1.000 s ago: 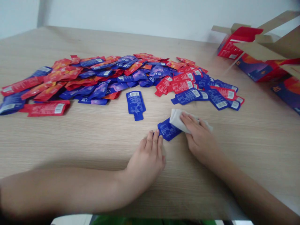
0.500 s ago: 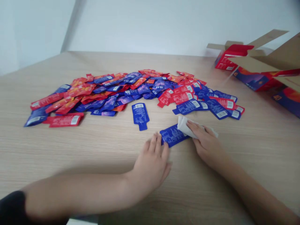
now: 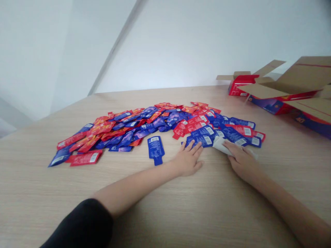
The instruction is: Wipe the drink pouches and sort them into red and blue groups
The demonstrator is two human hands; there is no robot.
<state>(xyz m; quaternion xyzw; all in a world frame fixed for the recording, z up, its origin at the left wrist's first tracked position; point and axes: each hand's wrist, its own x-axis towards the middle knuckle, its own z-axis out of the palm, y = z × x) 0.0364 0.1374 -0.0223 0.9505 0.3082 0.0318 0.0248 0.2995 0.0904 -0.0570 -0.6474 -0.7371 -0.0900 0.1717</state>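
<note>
Fingers spread, my left hand (image 3: 188,160) lies flat with its fingertips on a blue sachet (image 3: 205,141) with a white barcode. My right hand (image 3: 241,158) is closed on a folded white wipe (image 3: 221,145), which rests at the near edge of the blue and red sachets on the right. A single blue sachet (image 3: 155,148), spout end toward me, lies apart to the left of my left hand. Behind it spreads a heap of red and blue sachets (image 3: 124,129).
At the back right stands a small open red box (image 3: 239,85). Larger open cartons (image 3: 274,103) with brown flaps are nearer on the right. A white wall (image 3: 193,44) rises behind the wooden table (image 3: 168,213).
The blue sachet under my left hand has moved away from me to the sachets on the right. My right hand has shifted right with the wipe. The view has tilted up.
</note>
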